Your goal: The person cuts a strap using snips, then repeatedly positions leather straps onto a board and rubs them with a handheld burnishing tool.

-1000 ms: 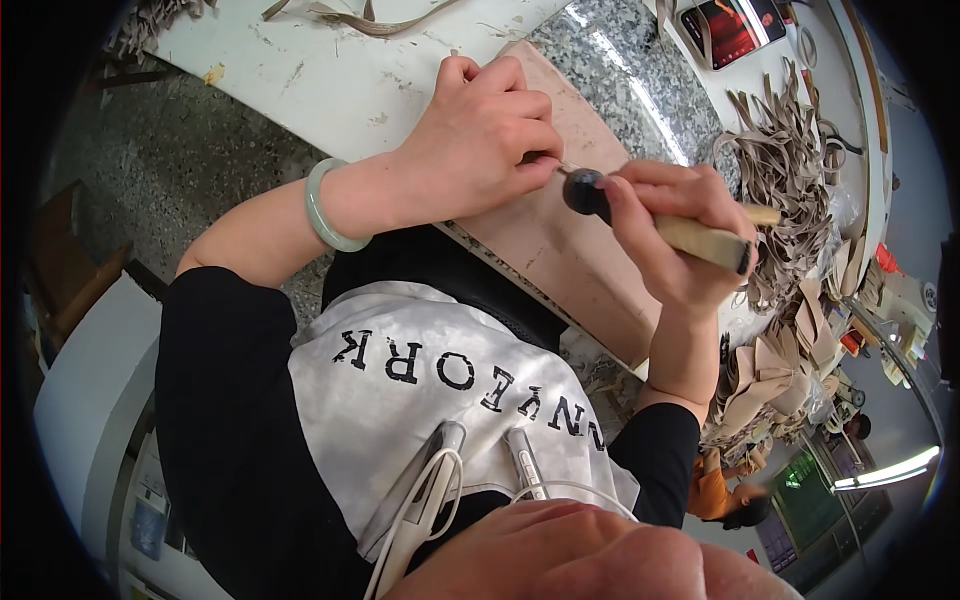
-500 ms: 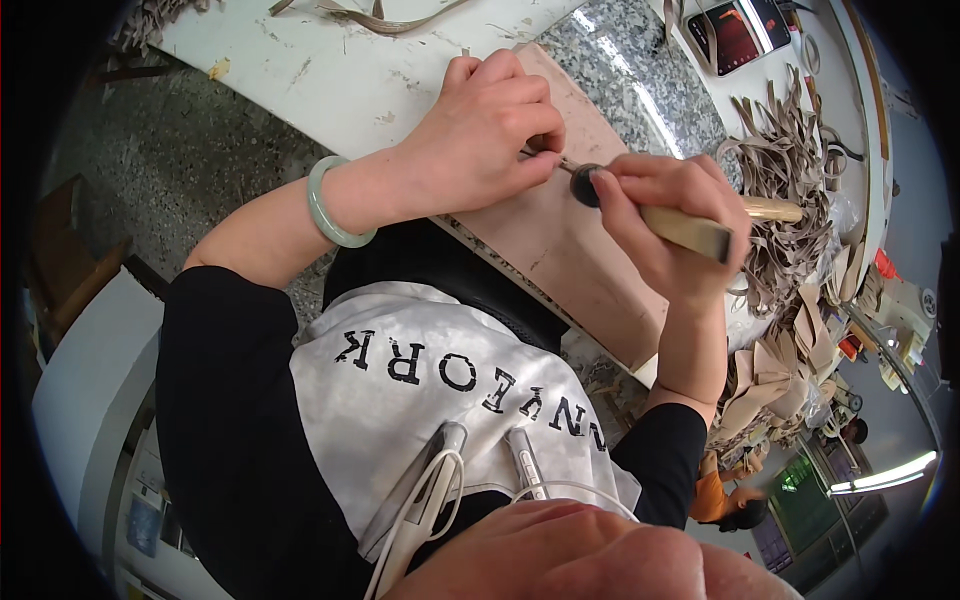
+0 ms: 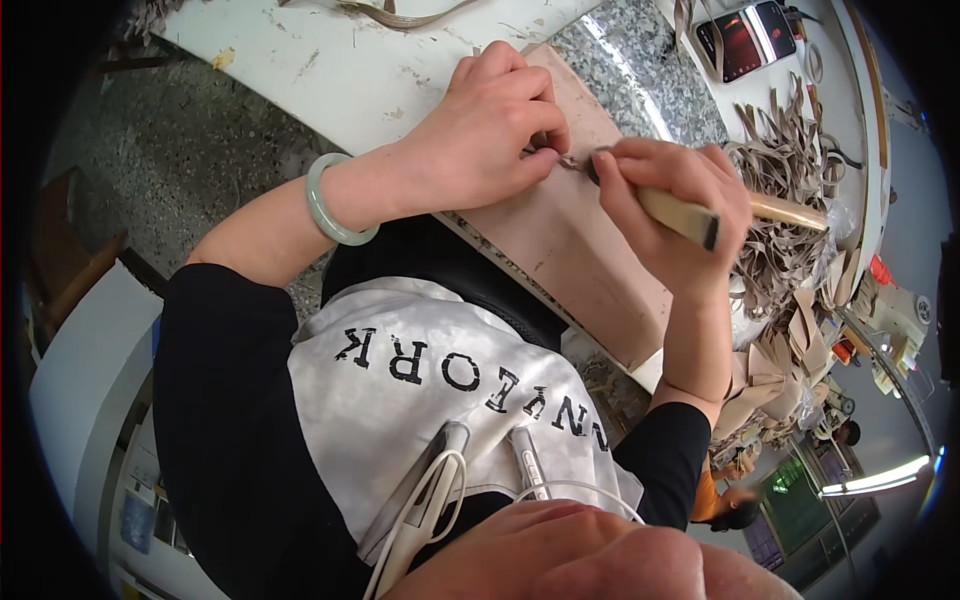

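Note:
My left hand (image 3: 505,130), with a pale green bangle on its wrist, is closed in a pinch over the pinkish-tan board (image 3: 590,265). From its fingertips a small taupe strip end (image 3: 568,160) sticks out toward my right hand; the rest is hidden in the fingers. My right hand (image 3: 680,195) is wrapped round a wooden-handled tool (image 3: 790,211), whose handle juts out to the right. Its dark head is mostly hidden behind the fingers, close to the strip end. A pale flat piece with a dark end (image 3: 680,216) also lies in the right fist.
Beyond the board lies a speckled grey stone slab (image 3: 650,60). A phone (image 3: 745,40) rests at the far right, above a heap of taupe strips (image 3: 780,190). Loose cut pieces (image 3: 775,365) are piled nearer. Another person (image 3: 722,500) is in the background.
My right hand has shifted slightly, and the tool's dark round head, plain before, is now mostly hidden. The handle reaches farther right. My left hand keeps its pinch, nearly still.

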`<state>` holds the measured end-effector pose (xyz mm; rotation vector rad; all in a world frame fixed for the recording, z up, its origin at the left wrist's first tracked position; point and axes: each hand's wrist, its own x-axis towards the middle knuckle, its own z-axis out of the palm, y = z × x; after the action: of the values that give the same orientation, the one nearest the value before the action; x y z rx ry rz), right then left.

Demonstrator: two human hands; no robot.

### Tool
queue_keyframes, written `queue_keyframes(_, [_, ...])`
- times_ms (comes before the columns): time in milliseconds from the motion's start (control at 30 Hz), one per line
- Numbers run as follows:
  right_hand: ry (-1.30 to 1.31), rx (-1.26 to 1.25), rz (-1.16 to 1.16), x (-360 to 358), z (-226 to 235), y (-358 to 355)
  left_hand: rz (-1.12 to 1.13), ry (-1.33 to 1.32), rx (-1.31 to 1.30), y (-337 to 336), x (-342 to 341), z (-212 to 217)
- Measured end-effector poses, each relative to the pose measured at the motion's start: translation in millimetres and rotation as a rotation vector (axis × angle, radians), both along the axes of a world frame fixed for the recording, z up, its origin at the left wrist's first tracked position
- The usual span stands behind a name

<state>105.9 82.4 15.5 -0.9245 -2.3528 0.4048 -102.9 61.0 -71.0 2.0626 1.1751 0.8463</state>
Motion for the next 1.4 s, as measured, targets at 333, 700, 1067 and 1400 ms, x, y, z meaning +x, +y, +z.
queue_keyframes(333, [-0.005,0.009,0.011,-4.5,5.5,-4.3,0.082,0.094,0.149,-4.2,0.8,0.7])
queue_keyframes(700, [0.069,-0.082,-0.001,-4.3,-13.0,5.3,0.093,0.031,0.148,-1.9,-1.5,-3.4])
queue_keyframes(1067, [0.025,0.0,0.007,-6.9,-7.5,3.6,0.107,0.065,0.17,-2.0,-6.8,-2.6])
queue_keyframes(1400, [0.026,0.037,0.064,-8.5,-1.5,-0.4,0.048,-0.01,0.05,-1.7,-13.2,-5.4])
